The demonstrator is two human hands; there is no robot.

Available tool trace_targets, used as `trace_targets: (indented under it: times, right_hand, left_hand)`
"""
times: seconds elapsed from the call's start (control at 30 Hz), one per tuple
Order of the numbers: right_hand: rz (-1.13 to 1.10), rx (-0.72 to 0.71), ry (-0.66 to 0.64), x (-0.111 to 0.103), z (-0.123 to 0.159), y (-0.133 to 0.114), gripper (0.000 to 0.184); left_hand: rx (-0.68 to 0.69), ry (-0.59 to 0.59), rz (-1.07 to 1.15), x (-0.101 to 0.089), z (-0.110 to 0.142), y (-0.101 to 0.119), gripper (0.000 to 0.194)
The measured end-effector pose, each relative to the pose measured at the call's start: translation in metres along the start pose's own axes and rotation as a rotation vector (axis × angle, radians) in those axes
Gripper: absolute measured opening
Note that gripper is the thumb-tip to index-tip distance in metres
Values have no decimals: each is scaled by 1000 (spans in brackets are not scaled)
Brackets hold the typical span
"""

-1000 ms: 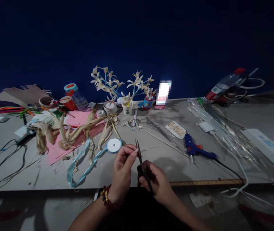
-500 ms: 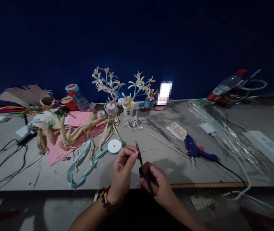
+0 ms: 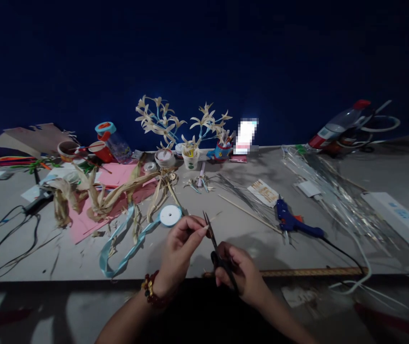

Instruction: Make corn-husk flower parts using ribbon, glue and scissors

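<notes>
Black-handled scissors point(image 3: 219, 258) sit in my right hand point(image 3: 240, 272), fingers wrapped round the handles and the blades pointing up and away. Close to the blades, my left hand point(image 3: 182, 248) is closed in a pinch; whatever it holds is too small to make out. Just beyond my left hand lies a white spool point(image 3: 170, 215) of light blue ribbon point(image 3: 118, 265), its loose end looping over the table to the left. Further left are dried corn husks point(image 3: 100, 205) on pink paper point(image 3: 78, 229).
Husk flowers point(image 3: 159, 117) stand in a white cup point(image 3: 190, 160) at the back, beside a lit, blurred screen point(image 3: 246, 136). To the right lie thin wires point(image 3: 243, 200), a blue glue gun point(image 3: 293, 223) with its cord, and a power strip point(image 3: 401, 220). A wooden ruler point(image 3: 297, 272) follows the front edge.
My right hand and the scissors have shifted slightly right and down, and the blades look a little more apart. The left hand keeps its pinch near the blades.
</notes>
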State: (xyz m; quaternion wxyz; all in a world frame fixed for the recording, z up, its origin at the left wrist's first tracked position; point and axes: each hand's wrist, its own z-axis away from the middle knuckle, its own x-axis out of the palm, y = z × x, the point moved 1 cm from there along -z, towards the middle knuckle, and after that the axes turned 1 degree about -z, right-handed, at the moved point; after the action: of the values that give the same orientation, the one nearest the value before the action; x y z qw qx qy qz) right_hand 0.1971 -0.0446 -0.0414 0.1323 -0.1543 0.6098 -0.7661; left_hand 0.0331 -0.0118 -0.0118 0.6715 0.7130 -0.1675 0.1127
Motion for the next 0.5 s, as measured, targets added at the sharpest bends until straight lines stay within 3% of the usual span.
trace_targets:
  times: [0.17, 0.5]
  right_hand:
    - [5, -40, 40, 6, -2, 1, 56]
    - [228, -88, 138, 8, -8, -2, 42]
  left_hand:
    - [11, 73, 26, 4, 1, -7, 11]
    - [86, 210, 10, 12, 2, -19, 10]
